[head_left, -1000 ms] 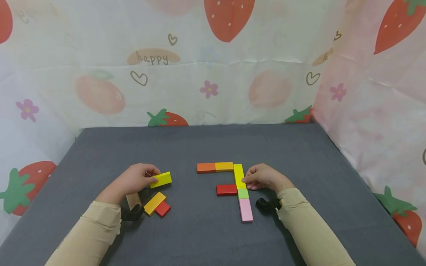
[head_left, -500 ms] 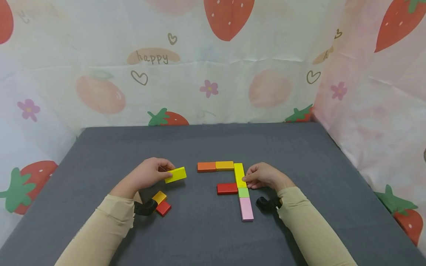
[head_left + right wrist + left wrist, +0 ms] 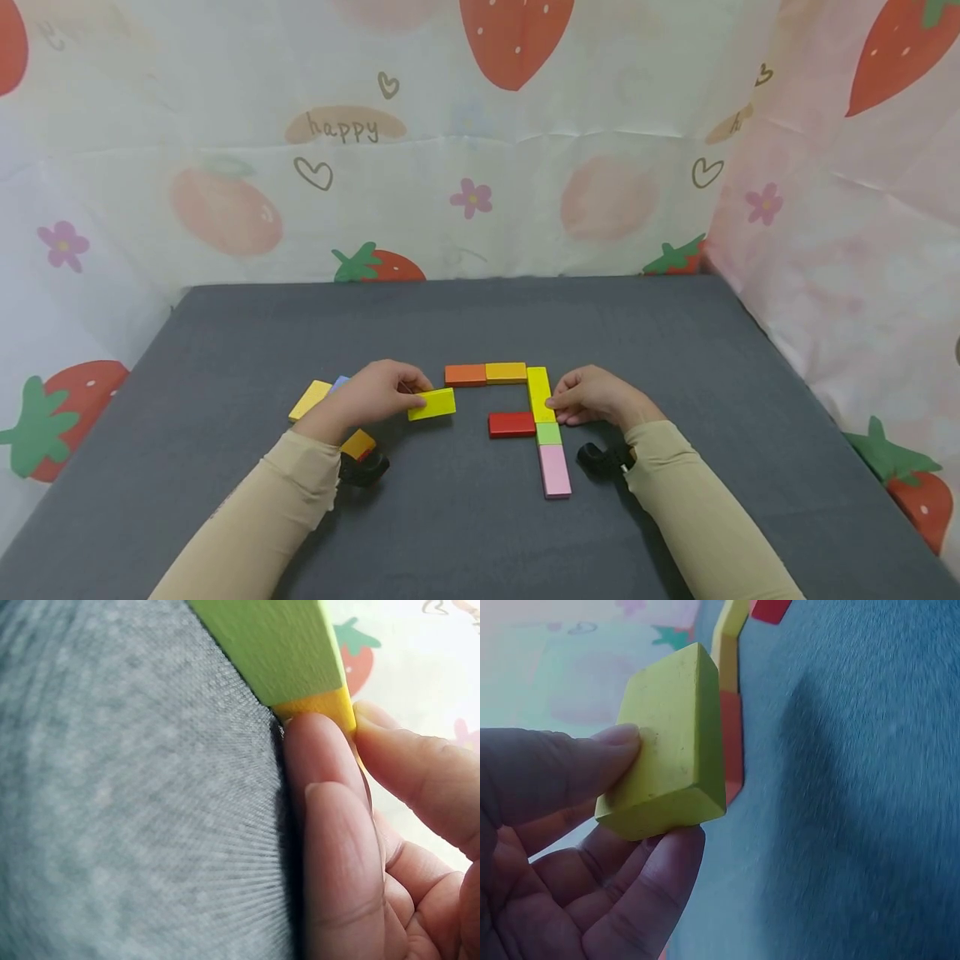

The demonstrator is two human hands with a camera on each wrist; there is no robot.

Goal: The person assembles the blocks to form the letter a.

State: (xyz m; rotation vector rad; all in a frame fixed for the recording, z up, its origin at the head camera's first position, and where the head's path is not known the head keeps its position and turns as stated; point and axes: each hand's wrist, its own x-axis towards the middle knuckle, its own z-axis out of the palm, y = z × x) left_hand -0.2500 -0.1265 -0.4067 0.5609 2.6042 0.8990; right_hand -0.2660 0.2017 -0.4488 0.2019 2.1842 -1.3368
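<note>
My left hand (image 3: 375, 390) pinches a yellow wooden block (image 3: 434, 404) between thumb and fingers. In the left wrist view this block (image 3: 664, 731) is tilted, above the tabletop. My right hand (image 3: 600, 398) grips the right edge of another yellow block (image 3: 537, 385), thumb at its upper edge and fingers along its side. That block lies in a row with a green block (image 3: 548, 433) and a pink block (image 3: 555, 473). An amber block (image 3: 506, 372) and an orange block (image 3: 465, 376) run left from its far end. A red block (image 3: 512, 425) juts left near its lower end.
Loose blocks lie around my left forearm: a pale yellow one (image 3: 310, 400), a blue one (image 3: 340, 382) partly hidden, and an amber one (image 3: 358, 443) partly covered by the black wrist camera (image 3: 365, 469). Everything sits on a dark grey tabletop (image 3: 450, 533) before a strawberry-print cloth (image 3: 480, 233).
My left hand has carried the yellow block rightward, closer to the orange block. Its forearm now covers more of the loose blocks and uncovers the pale yellow and blue ones. My right hand has stayed put.
</note>
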